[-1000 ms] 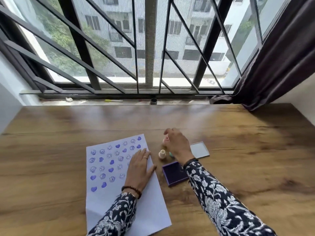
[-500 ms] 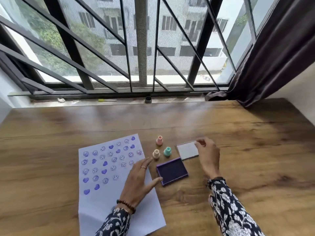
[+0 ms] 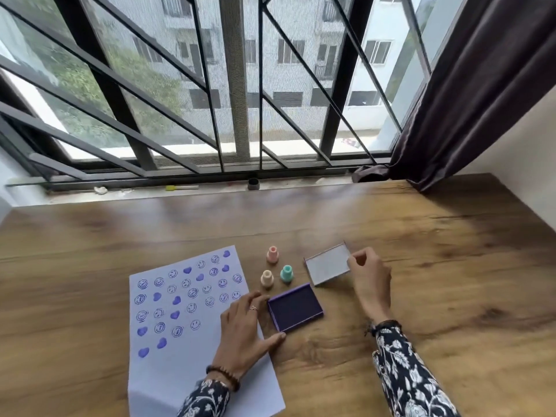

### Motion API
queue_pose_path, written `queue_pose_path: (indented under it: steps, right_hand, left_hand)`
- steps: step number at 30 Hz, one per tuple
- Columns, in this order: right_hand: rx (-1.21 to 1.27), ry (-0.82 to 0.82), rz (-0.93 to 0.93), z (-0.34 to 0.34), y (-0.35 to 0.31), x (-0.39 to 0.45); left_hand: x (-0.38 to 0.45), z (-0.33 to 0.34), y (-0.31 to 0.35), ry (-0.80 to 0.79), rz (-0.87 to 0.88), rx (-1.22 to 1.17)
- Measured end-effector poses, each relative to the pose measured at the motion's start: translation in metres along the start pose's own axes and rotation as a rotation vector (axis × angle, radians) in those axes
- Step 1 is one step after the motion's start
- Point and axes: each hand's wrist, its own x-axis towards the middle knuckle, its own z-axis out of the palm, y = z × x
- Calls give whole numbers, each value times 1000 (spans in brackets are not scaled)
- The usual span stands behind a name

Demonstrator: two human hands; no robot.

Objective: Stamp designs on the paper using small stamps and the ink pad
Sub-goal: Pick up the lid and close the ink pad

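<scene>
I am pinching the right edge of the ink pad lid (image 3: 328,264) between the thumb and fingers of my right hand (image 3: 368,278), tilting it off the wooden table (image 3: 421,266). My left hand (image 3: 240,329) is lying spread and flat, partly on the stamped paper (image 3: 186,299), bracing the open purple ink pad (image 3: 295,307). Three small stamps (image 3: 273,254) are standing between paper and lid. I judge I am capping the pad: I should be squaring the lid over it before pressing down.
</scene>
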Motion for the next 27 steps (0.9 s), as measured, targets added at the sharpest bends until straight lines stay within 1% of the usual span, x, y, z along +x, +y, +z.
queue_pose_path:
  steps: [3,5,6,7,11,13,16,18,23,27]
  right_hand:
    - [-129,86,-314,-12,-22,-23]
    - [-237,72,-511,-11,-35,-46]
    - [-263,43,-556,-7,-39,-58]
    - [-264,1,-564,-1,-39,-70]
    - [-194,-230,-410,29,-24,-104]
    - [-216,-285,-396,39,-17,-114]
    - [-201,-281,-386,42,-13,-116]
    - [-184,-290,-320,40,-11,-111]
    - [-194,-404,-202,40,-10,-99]
    - [-191,-394,-133,39,-16,-95]
  left_hand:
    - [-1,0,1,11,-10,-10]
    - [-1,-1,2,8,-16,-1]
    - [-1,-1,2,5,-20,-1]
    - [-1,-1,2,0,-23,-2]
    - [-1,-1,2,0,-25,-14]
    - [-1,-2,2,-1,-19,-7]
    - [-1,-2,0,-7,-8,-8]
    - [-1,-2,-1,-8,-4,-19]
    - [-1,-3,-2,-17,11,-52]
    - [0,-4,-4,-27,13,-55]
